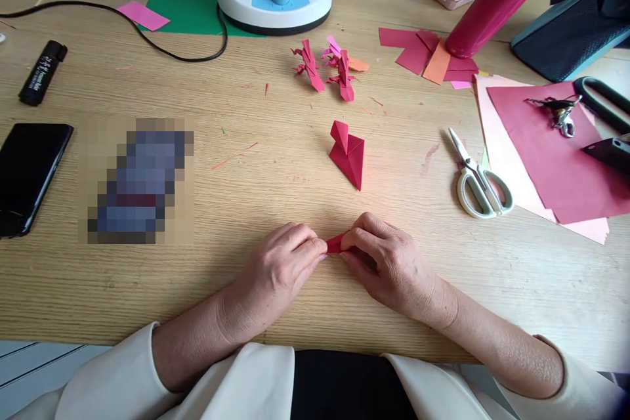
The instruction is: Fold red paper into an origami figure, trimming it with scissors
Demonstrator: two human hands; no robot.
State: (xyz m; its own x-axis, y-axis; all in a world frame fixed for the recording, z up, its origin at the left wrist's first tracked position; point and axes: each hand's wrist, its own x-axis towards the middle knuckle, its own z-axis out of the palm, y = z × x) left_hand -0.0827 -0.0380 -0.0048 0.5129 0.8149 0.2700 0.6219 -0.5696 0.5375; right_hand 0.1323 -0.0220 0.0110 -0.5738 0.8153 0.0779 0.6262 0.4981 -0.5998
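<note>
Between my two hands is a small folded piece of red paper, mostly covered by my fingers. My left hand pinches its left end between thumb and fingers. At the other end, my right hand grips it with thumb and bent forefinger. Just beyond them lies a folded red paper shape with one raised flap and a pointed lower tip. Farther off stand finished-looking folded paper figures: a red one, another red one, and a pink and orange piece behind it.
White-handled scissors lie to the right, beside red paper sheets. Paper strips rest near a red bottle. A white appliance with a black cord stands at the back. A black marker and dark phone are left.
</note>
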